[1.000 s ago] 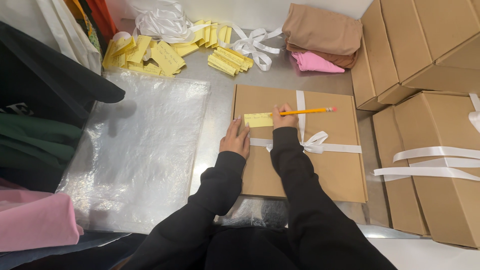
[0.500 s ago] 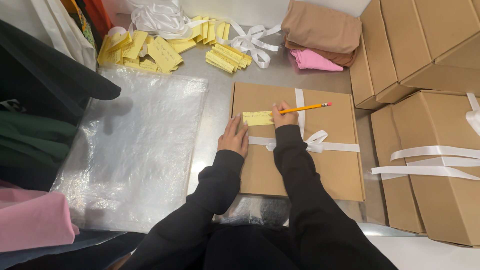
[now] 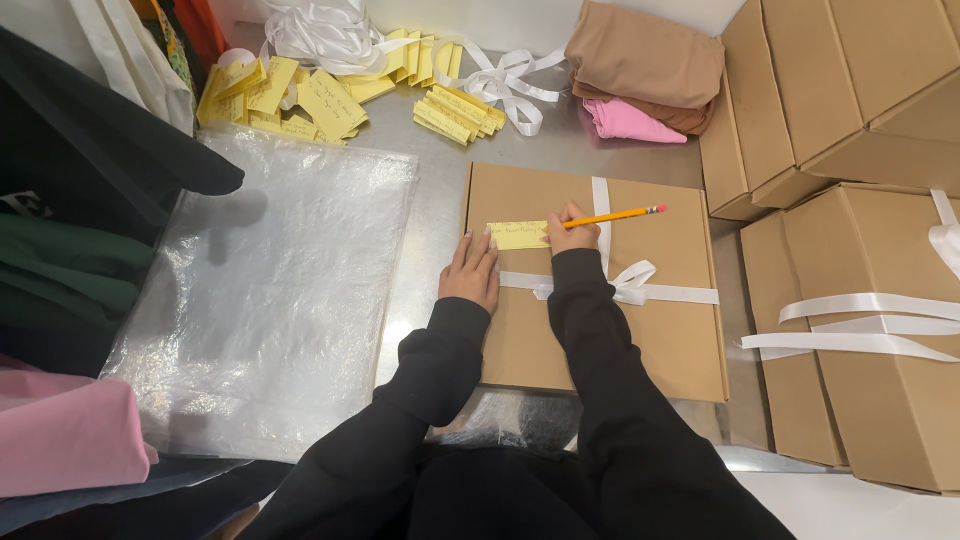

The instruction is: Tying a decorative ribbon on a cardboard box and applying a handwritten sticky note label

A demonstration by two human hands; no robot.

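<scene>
**Writing a yellow slip on a ribboned box**

A flat brown cardboard box, lid closed and tied with white ribbon, lies on the metal tabletop; its contents are hidden. On its lid sits a yellow paper slip, already bearing some writing. The right hand is clamped on a yellow pencil, tip at the slip. The left hand rests flat and open, just left of the slip. Beyond the box lie more yellow slips; right of it, more ribboned boxes.

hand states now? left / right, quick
Left hand: open, flat on the cardboard box, holding nothing.
Right hand: closed on the yellow pencil, tip at the yellow slip.
</scene>
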